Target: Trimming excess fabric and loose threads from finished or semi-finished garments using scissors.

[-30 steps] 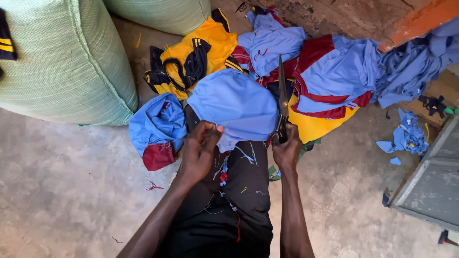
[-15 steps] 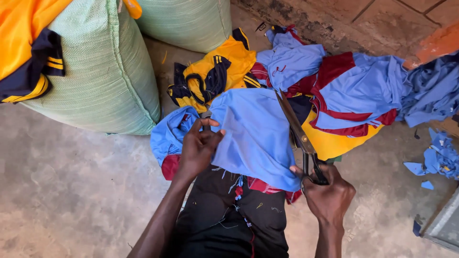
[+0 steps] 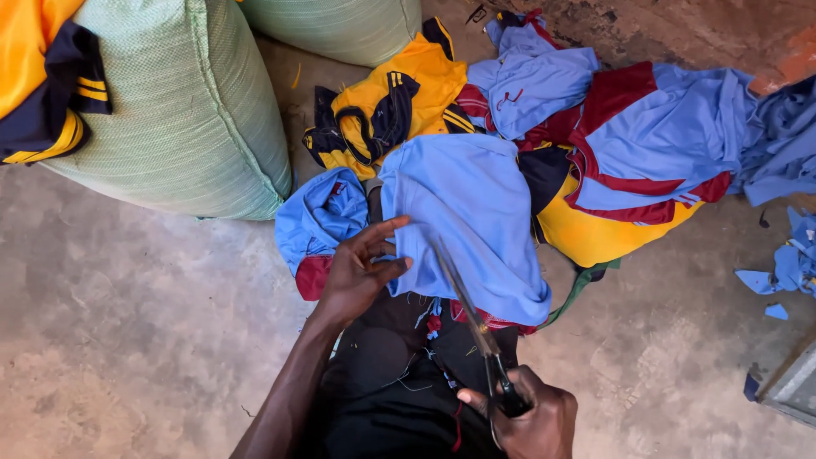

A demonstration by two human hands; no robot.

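Observation:
A light blue garment (image 3: 476, 212) lies spread over my lap and black trousers (image 3: 399, 382). My left hand (image 3: 361, 268) presses on its left edge, fingers spread and pinching the cloth. My right hand (image 3: 527, 416) grips the handles of long metal scissors (image 3: 467, 314), whose blades lie across the blue cloth, pointing up and left. Loose threads hang from the garment's lower edge.
Two big green woven sacks (image 3: 187, 110) stand at the upper left, a yellow and navy garment draped on one. A heap of blue, maroon and yellow clothes (image 3: 629, 144) lies ahead. Blue scraps (image 3: 786, 268) litter the concrete floor (image 3: 127, 340) at right.
My right hand has drawn the scissors down and toward me, blades now lying lower across the blue cloth. My left hand has stayed on the cloth's left edge. The view shifted slightly.

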